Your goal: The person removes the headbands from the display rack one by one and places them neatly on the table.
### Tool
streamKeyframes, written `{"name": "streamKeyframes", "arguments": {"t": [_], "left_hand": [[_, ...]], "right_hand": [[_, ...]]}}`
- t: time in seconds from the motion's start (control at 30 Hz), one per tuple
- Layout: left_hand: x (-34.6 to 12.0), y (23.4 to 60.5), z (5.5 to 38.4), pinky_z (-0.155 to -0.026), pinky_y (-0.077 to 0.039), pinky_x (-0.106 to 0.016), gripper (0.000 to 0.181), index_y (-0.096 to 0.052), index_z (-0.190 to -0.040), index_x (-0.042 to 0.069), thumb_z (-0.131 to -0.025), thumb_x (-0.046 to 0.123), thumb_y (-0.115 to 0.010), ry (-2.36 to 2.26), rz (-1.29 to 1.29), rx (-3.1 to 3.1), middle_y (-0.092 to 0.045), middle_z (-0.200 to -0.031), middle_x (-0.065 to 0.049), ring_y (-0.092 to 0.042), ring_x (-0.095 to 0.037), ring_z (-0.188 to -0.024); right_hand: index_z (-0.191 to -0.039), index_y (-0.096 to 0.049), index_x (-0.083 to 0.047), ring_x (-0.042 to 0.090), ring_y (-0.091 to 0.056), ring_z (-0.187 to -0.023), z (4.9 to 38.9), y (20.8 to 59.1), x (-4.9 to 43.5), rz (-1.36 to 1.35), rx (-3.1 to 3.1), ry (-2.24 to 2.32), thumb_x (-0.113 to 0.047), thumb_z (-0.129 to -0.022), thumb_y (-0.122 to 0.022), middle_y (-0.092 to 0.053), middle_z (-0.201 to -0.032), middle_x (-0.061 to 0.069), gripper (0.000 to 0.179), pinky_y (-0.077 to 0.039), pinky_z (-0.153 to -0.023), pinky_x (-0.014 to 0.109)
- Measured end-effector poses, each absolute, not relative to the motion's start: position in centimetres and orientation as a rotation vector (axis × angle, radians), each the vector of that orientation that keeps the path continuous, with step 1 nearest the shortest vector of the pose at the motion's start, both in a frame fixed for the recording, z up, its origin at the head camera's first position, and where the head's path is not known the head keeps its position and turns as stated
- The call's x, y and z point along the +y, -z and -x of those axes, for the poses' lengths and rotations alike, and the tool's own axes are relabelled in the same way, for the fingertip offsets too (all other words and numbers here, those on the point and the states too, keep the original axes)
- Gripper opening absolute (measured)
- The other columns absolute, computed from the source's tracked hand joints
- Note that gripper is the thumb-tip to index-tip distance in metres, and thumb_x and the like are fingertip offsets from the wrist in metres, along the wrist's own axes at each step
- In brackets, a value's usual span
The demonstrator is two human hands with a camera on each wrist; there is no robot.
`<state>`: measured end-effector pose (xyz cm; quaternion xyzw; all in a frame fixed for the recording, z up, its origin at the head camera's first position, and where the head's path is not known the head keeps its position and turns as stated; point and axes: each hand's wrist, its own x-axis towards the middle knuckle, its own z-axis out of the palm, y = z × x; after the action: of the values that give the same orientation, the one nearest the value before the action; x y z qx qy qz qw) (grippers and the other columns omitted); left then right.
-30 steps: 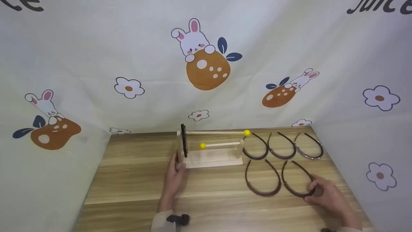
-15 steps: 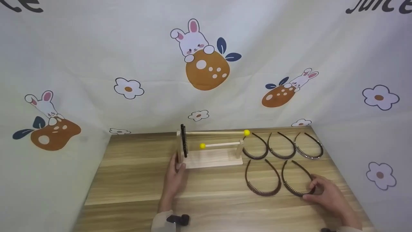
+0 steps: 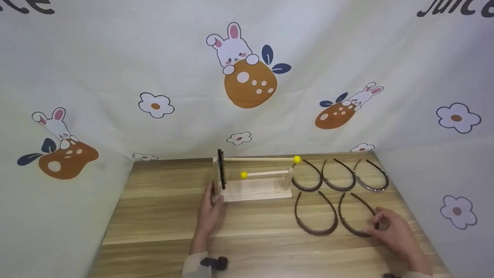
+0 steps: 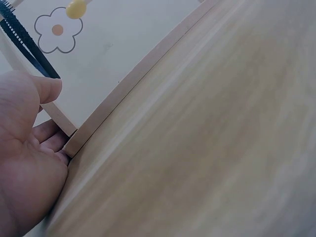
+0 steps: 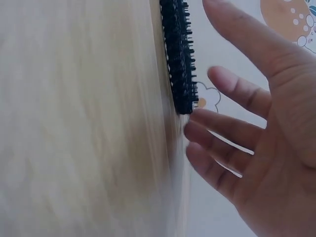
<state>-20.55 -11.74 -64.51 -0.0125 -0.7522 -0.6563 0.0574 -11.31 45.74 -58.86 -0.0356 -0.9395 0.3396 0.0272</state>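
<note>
A light wooden stand (image 3: 256,188) has two horizontal rods tipped with yellow balls, at different heights. A dark toothed headband (image 3: 221,170) hangs on the upper rod, against the left upright. My left hand (image 3: 210,212) grips the stand's left end; in the left wrist view the thumb lies in front and the fingers go behind the upright. My right hand (image 3: 395,233) is at the right side of the nearest headband (image 3: 364,202) on the table. In the right wrist view, its fingers are spread and slightly bent beside the dark toothed band (image 5: 177,64), with nothing held.
Another headband (image 3: 298,222) lies left of the one by my right hand. Behind them, three more lie in a row, the rightmost headband (image 3: 386,178) with shiny bits. The wooden table (image 3: 154,216) ends at a printed cloth backdrop (image 3: 185,77).
The right thumb and fingers shift very slightly at the nearest headband. The left hand, stand and headbands stay in place.
</note>
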Motion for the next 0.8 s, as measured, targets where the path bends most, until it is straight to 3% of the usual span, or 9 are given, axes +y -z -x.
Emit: {"name": "streamKeyframes", "arguments": {"t": [0.2, 0.27, 0.33, 0.43, 0.6, 0.8], "left_hand": [[-11.7, 64.7, 20.6, -0.131, -0.029, -0.068, 0.069, -0.025, -0.176, 0.008, -0.116, 0.016, -0.058, 2.014, 0.046, -2.264, -0.027, -0.179, -0.025, -0.029, -0.051, -0.163], [-11.7, 64.7, 20.6, -0.131, -0.029, -0.068, 0.069, -0.025, -0.177, 0.008, -0.116, 0.016, -0.057, 2.009, 0.041, -2.275, -0.027, -0.180, -0.025, -0.029, -0.051, -0.163], [-11.6, 64.7, 20.5, -0.131, -0.029, -0.067, 0.069, -0.024, -0.177, 0.009, -0.117, 0.017, -0.057, 1.995, 0.023, -2.295, -0.027, -0.180, -0.025, -0.030, -0.051, -0.163], [-11.6, 64.6, 20.4, -0.132, -0.029, -0.066, 0.069, -0.024, -0.177, 0.012, -0.117, 0.019, -0.057, 1.970, -0.006, -2.332, -0.028, -0.180, -0.024, -0.030, -0.050, -0.163], [-11.6, 64.5, 20.6, -0.134, -0.027, -0.062, 0.069, -0.024, -0.178, 0.016, -0.117, 0.020, -0.057, 1.979, -0.018, -2.335, -0.028, -0.181, -0.020, -0.029, -0.046, -0.165], [-11.7, 64.6, 20.6, -0.134, -0.026, -0.062, 0.069, -0.025, -0.178, 0.017, -0.117, 0.020, -0.057, 1.993, -0.015, -2.320, -0.028, -0.181, -0.019, -0.029, -0.045, -0.165]], "right_hand": [[-0.095, -0.067, -0.007, 0.063, -0.048, -0.143, 11.6, 58.6, 44.8, 0.117, -2.835, -0.988, -0.033, -0.079, -0.102, -0.060, -0.151, 0.037, 0.047, -0.038, -0.118, 0.076], [-0.094, -0.067, -0.010, 0.057, -0.058, -0.135, 11.7, 58.5, 44.3, 0.091, -2.808, -0.936, -0.033, -0.080, -0.102, -0.064, -0.147, 0.033, 0.044, -0.049, -0.112, 0.064], [-0.093, -0.067, -0.012, 0.048, -0.066, -0.122, 11.8, 58.4, 43.7, 0.066, -2.788, -0.897, -0.031, -0.081, -0.102, -0.068, -0.143, 0.030, 0.041, -0.057, -0.100, 0.044], [-0.092, -0.068, -0.015, 0.032, -0.067, -0.104, 12.0, 58.2, 42.9, 0.059, -2.777, -0.869, -0.030, -0.083, -0.101, -0.073, -0.135, 0.023, 0.037, -0.052, -0.080, 0.024], [-0.093, -0.070, -0.018, 0.027, -0.064, -0.093, 12.4, 57.8, 41.8, 0.039, -2.758, -0.879, -0.027, -0.084, -0.100, -0.077, -0.118, 0.015, 0.032, -0.049, -0.076, 0.024], [-0.092, -0.069, -0.018, 0.013, -0.059, -0.075, 13.2, 57.6, 40.4, -0.068, -2.741, -0.917, -0.022, -0.088, -0.096, -0.076, -0.134, 0.022, 0.028, -0.049, -0.067, 0.024]]}}
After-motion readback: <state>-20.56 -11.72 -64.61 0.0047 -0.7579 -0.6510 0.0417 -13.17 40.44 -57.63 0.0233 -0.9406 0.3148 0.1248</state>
